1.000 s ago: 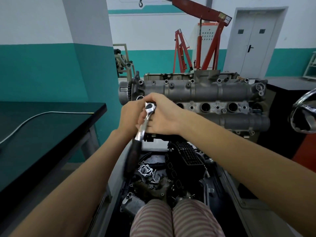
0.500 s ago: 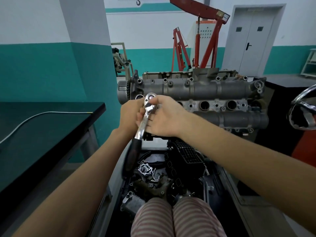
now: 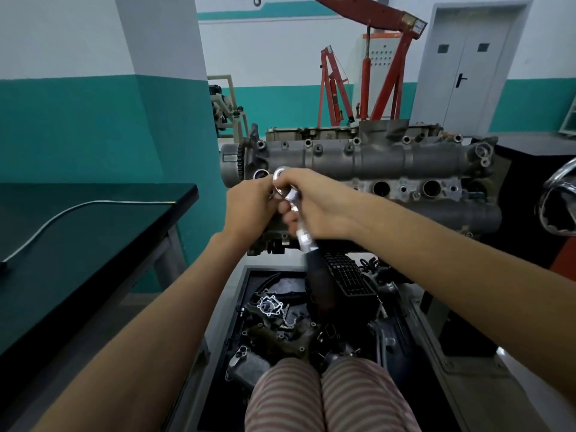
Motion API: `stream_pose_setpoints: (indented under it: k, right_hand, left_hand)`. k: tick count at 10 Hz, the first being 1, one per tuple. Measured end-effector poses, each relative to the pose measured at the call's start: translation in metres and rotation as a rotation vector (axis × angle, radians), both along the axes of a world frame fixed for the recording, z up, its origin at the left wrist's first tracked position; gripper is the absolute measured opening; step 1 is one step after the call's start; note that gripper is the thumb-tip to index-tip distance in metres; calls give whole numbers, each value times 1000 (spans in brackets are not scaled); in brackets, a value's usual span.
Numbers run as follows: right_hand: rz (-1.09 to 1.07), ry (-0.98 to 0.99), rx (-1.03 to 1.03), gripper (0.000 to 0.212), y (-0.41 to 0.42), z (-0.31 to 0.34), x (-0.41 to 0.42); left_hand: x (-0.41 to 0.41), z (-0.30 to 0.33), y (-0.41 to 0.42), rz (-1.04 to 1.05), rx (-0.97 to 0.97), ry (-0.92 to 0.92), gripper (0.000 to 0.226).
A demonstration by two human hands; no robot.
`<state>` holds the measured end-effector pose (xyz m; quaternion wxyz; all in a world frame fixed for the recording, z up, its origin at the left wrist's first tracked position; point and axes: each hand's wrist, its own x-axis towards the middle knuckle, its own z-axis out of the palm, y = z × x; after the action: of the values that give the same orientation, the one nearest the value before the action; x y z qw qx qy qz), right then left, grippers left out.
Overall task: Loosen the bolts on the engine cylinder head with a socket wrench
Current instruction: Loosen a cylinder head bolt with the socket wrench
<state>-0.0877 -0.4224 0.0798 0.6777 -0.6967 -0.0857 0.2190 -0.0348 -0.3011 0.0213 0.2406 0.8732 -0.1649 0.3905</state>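
A chrome socket wrench with a black handle (image 3: 300, 226) is held upright against the left end of the grey cast-metal engine cylinder head (image 3: 389, 169), its round head uppermost and its blurred handle hanging down. Its shank is gripped by the curled fingers of the right hand (image 3: 321, 204). The wrench head is pinched by the fingertips of the left hand (image 3: 249, 210). A black tray of loose engine parts (image 3: 249, 294) lies below, a dark green workbench (image 3: 93, 232) stands at left, and a red engine hoist (image 3: 374, 67) stands behind.

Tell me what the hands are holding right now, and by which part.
Both hold the socket wrench: right hand grips its chrome shank below the ratchet head; left hand pinches at the head itself.
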Motion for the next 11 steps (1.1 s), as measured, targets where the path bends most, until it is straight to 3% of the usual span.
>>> stream_pose_setpoints:
  k: [1,2,3,4,5,6,7,8,9,10,11]
  right_hand:
    - [36,197,344,23,10,-12,-3]
    - [-44,-386,-419,28,3,-5,-1]
    - [-92,-1017,-1318,16,-16,13,10]
    - [-228,-1277,-1555,14,-15,18,12]
    - [-322,-1114,-1338,26,-6,-1,2]
    - [-113,-286,-415,23,6,-5,-11]
    - [13,97,92,12,9,0,-8]
    - [-93,-598,-909,10,0,3,3]
    - [-415,-1075,-1582,27,-7,10,9]
    - [-538,-1226,-1607,39,1,-9,10]
    - [-484,-952,-1146,39,12,-26,-3]
  left_hand:
    - [0,1,0,59,42,130,37]
    - [-4,4,1,-8,25,-17,24]
    - [-3,2,0,-31,51,-119,14]
    - [0,1,1,-18,44,-126,18]
    - [-3,3,1,-29,11,-106,16]
    - [-7,4,-1,-63,-19,-7,18]
    - [-11,8,-1,-58,-14,50,18]
    - [-7,6,0,-65,-24,-30,14]
    - [0,2,0,-52,-41,-59,11]
    - [0,1,1,-61,-33,-76,24]
    - [-6,6,-1,-82,-43,-74,36]
